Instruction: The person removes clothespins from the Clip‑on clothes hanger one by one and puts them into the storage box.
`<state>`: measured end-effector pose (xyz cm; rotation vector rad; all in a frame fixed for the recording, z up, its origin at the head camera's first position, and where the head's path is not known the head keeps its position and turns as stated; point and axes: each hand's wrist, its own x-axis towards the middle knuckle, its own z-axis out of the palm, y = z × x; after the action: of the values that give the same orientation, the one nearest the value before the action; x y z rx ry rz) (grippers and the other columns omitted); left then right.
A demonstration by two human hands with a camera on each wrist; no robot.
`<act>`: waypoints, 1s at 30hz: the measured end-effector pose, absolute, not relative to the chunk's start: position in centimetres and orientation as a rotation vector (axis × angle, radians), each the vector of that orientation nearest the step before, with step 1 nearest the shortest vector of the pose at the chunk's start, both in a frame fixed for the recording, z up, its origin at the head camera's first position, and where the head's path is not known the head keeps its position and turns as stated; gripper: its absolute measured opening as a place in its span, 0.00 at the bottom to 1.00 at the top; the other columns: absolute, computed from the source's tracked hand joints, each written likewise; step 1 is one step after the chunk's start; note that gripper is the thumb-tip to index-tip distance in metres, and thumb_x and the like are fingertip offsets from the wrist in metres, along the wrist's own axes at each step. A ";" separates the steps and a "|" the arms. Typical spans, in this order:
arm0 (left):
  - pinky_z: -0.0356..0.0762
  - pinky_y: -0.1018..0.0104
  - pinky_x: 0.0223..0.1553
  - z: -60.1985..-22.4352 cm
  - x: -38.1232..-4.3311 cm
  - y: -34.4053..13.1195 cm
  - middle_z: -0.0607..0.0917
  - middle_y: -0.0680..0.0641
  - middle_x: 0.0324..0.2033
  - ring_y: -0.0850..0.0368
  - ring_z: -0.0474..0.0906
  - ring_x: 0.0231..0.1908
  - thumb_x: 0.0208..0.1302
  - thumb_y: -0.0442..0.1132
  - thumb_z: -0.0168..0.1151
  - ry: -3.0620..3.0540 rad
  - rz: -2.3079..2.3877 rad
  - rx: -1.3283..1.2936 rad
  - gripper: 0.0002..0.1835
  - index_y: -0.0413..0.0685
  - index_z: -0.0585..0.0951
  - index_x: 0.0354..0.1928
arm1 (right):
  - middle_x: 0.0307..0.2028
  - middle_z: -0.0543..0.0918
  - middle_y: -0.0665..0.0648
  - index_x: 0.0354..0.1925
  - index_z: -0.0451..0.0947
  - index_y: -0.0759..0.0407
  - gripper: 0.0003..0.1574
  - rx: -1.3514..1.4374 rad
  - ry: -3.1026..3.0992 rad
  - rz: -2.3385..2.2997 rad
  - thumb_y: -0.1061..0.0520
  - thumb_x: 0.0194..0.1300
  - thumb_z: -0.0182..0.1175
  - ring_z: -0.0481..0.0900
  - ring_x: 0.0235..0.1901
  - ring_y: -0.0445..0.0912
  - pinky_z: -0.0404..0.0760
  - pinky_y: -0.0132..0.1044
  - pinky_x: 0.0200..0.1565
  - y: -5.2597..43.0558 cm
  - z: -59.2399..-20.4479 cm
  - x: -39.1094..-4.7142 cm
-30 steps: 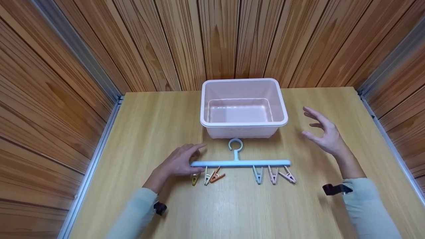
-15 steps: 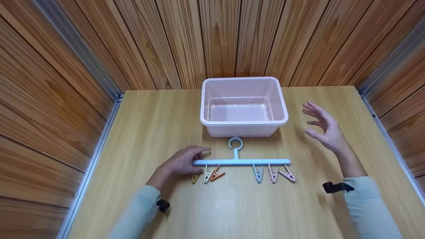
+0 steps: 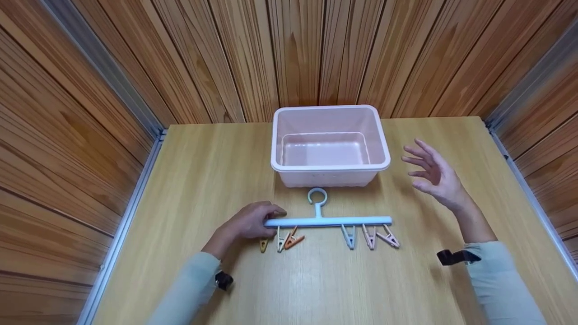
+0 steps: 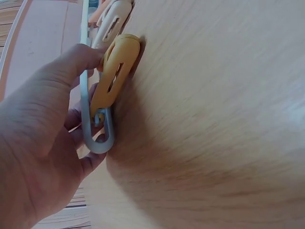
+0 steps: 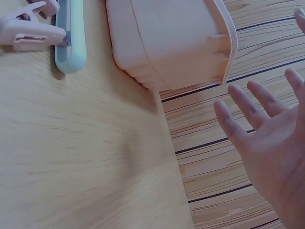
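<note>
A light-blue clip hanger (image 3: 329, 221) lies on the table, its open hook towards the basin. My left hand (image 3: 254, 220) grips the bar's left end, thumb on the near side and fingers behind it. In the left wrist view, the thumb tip lies right at a mustard-yellow clip (image 4: 116, 71) hanging from that end. Beside it along the bar are a cream clip (image 3: 281, 240) and an orange clip (image 3: 294, 239). Farther right are a blue clip (image 3: 349, 237) and two pale pink clips (image 3: 370, 238). My right hand (image 3: 443, 183) is raised right of the basin, fingers spread, holding nothing.
A pale pink plastic basin (image 3: 331, 168) stands behind the hanger near the table's back edge, with nothing inside. Wood-panelled walls (image 3: 298, 54) enclose the wooden table (image 3: 307, 289) at the back and both sides.
My left hand has moved slightly right, and its extended index finger has curled in at the bar's end. The right hand's fingers have spread while it stays beside the basin.
</note>
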<state>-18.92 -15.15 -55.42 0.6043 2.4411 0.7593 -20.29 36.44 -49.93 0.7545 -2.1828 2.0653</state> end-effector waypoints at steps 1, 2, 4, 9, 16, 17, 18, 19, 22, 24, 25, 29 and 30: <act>0.80 0.51 0.59 -55.5 -18.9 -15.1 0.87 0.49 0.54 0.52 0.79 0.50 0.71 0.40 0.78 2.440 0.758 0.606 0.29 0.59 0.85 0.72 | 0.81 0.76 0.54 0.90 0.53 0.63 0.59 0.765 -2.195 2.065 0.80 0.67 0.60 0.81 0.75 0.43 0.85 0.31 0.67 36.5 -50.0 -20.3; 0.80 0.51 0.58 -55.6 -19.0 -15.1 0.88 0.49 0.53 0.52 0.79 0.50 0.71 0.39 0.78 2.439 0.755 0.608 0.28 0.58 0.86 0.72 | 0.82 0.76 0.54 0.90 0.52 0.61 0.61 0.774 -2.209 2.062 0.80 0.66 0.62 0.81 0.75 0.43 0.85 0.31 0.67 36.6 -50.0 -20.3; 0.80 0.51 0.57 -55.7 -19.0 -15.1 0.89 0.49 0.52 0.52 0.79 0.48 0.71 0.38 0.77 2.434 0.759 0.613 0.26 0.57 0.87 0.69 | 0.82 0.75 0.56 0.91 0.51 0.62 0.64 0.797 -2.232 2.051 0.81 0.64 0.63 0.81 0.76 0.43 0.85 0.31 0.67 36.7 -50.0 -20.3; 0.80 0.54 0.54 -55.8 -19.0 -15.0 0.90 0.50 0.48 0.52 0.80 0.46 0.72 0.38 0.77 2.442 0.757 0.634 0.19 0.54 0.90 0.63 | 0.82 0.75 0.56 0.90 0.52 0.62 0.65 0.841 -2.263 2.031 0.81 0.62 0.65 0.81 0.76 0.41 0.85 0.31 0.67 37.0 -50.1 -20.3; 0.78 0.57 0.52 -55.9 -18.9 -15.1 0.87 0.50 0.44 0.54 0.79 0.44 0.72 0.38 0.77 2.460 0.793 0.664 0.12 0.52 0.90 0.54 | 0.78 0.78 0.54 0.84 0.59 0.73 0.56 0.852 -2.283 1.986 0.84 0.60 0.64 0.83 0.74 0.43 0.86 0.31 0.65 37.1 -50.1 -20.0; 0.78 0.57 0.52 -55.9 -18.9 -15.2 0.87 0.50 0.44 0.54 0.78 0.44 0.71 0.38 0.77 2.461 0.805 0.662 0.12 0.52 0.90 0.54 | 0.78 0.79 0.55 0.83 0.59 0.75 0.55 0.849 -2.279 1.984 0.84 0.60 0.63 0.83 0.73 0.44 0.86 0.32 0.65 37.0 -50.1 -20.0; 0.77 0.57 0.51 -55.8 -18.9 -15.2 0.87 0.50 0.43 0.54 0.78 0.44 0.71 0.37 0.77 2.461 0.822 0.658 0.12 0.51 0.90 0.54 | 0.77 0.79 0.56 0.82 0.60 0.75 0.54 0.837 -2.287 1.979 0.84 0.60 0.64 0.83 0.72 0.44 0.86 0.32 0.64 37.0 -50.0 -20.0; 0.78 0.57 0.52 -55.8 -18.8 -15.2 0.86 0.50 0.43 0.54 0.79 0.44 0.71 0.38 0.77 2.464 0.831 0.647 0.12 0.51 0.90 0.54 | 0.77 0.79 0.56 0.82 0.60 0.76 0.54 0.827 -2.303 1.967 0.84 0.60 0.64 0.83 0.72 0.44 0.87 0.32 0.64 37.0 -50.0 -20.0; 0.80 0.55 0.53 -55.6 -18.8 -15.3 0.86 0.50 0.44 0.53 0.79 0.45 0.71 0.38 0.78 2.467 0.851 0.590 0.13 0.50 0.90 0.55 | 0.76 0.79 0.61 0.81 0.60 0.77 0.52 0.831 -2.291 1.960 0.83 0.60 0.63 0.84 0.71 0.45 0.87 0.32 0.63 36.9 -50.0 -20.0; 0.81 0.54 0.54 -55.5 -18.8 -15.3 0.86 0.49 0.45 0.53 0.80 0.46 0.71 0.39 0.78 2.465 0.858 0.547 0.14 0.49 0.89 0.56 | 0.75 0.79 0.62 0.81 0.61 0.76 0.52 0.826 -2.287 1.956 0.83 0.61 0.63 0.84 0.71 0.45 0.87 0.32 0.63 36.9 -50.1 -19.9; 0.81 0.54 0.55 -55.4 -18.8 -15.3 0.86 0.49 0.46 0.53 0.80 0.46 0.71 0.39 0.77 2.464 0.859 0.528 0.14 0.49 0.89 0.56 | 0.76 0.79 0.62 0.81 0.61 0.76 0.52 0.825 -2.282 1.959 0.83 0.61 0.63 0.84 0.71 0.45 0.87 0.32 0.63 36.9 -50.1 -19.9; 0.82 0.54 0.55 -55.4 -18.7 -15.4 0.86 0.49 0.47 0.52 0.80 0.47 0.71 0.40 0.77 2.470 0.864 0.505 0.14 0.49 0.89 0.56 | 0.78 0.77 0.64 0.84 0.60 0.72 0.56 0.785 -2.307 1.955 0.83 0.60 0.64 0.84 0.71 0.45 0.87 0.32 0.63 36.8 -50.2 -19.7; 0.82 0.54 0.55 -55.4 -18.7 -15.4 0.86 0.49 0.48 0.52 0.80 0.47 0.71 0.40 0.77 2.474 0.864 0.507 0.14 0.49 0.89 0.56 | 0.78 0.77 0.63 0.85 0.60 0.71 0.57 0.774 -2.321 1.950 0.83 0.60 0.64 0.84 0.71 0.44 0.87 0.32 0.63 36.8 -50.1 -19.7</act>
<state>-18.69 -15.39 -55.44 0.5075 2.4737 0.8639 -19.70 36.84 -50.13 0.7744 -2.3211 1.9503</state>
